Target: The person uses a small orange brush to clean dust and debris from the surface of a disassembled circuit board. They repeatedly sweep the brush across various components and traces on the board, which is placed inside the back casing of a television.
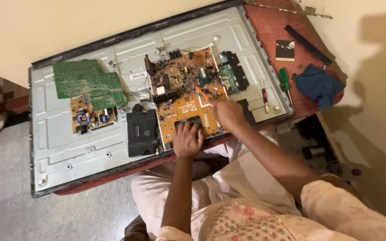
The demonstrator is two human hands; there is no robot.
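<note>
Orange-brown circuit board [185, 91]: flat inside open metal back of big flat screen panel [68, 143], near its right half, crowded with small parts, black heat sink, wires. Near edge of board partly covered. Orange-handled tool [203, 96]: thin, tilted, tip on board, near board's right side.

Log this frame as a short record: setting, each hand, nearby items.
setting: opened flat-screen panel lying back-up on a red table
left hand: pressed flat on the orange circuit board, near its lower edge
right hand: holds an orange-tipped tool to the same board
other boards: green circuit board at the panel's left
table items: green-handled screwdriver, blue cloth
</note>
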